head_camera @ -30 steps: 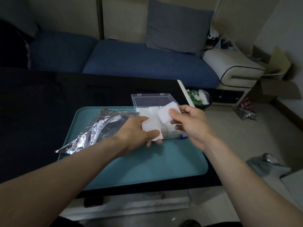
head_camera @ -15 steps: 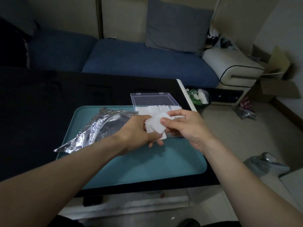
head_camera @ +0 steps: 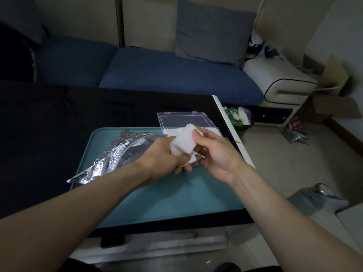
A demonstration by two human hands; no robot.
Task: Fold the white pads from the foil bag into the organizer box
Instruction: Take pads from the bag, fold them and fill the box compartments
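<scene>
Both hands hold white pads (head_camera: 183, 143) above the teal tray (head_camera: 176, 195): the left hand (head_camera: 162, 157) grips a stack, the right hand (head_camera: 213, 152) pinches the top pad. The organizer box (head_camera: 186, 119) sits at the tray's far right corner, the foil bag (head_camera: 119, 154) along its left edge.

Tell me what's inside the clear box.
White pads lie along the far side of the box. The hands and the pad they hold cover the near part, so how full it is cannot be seen.
</scene>
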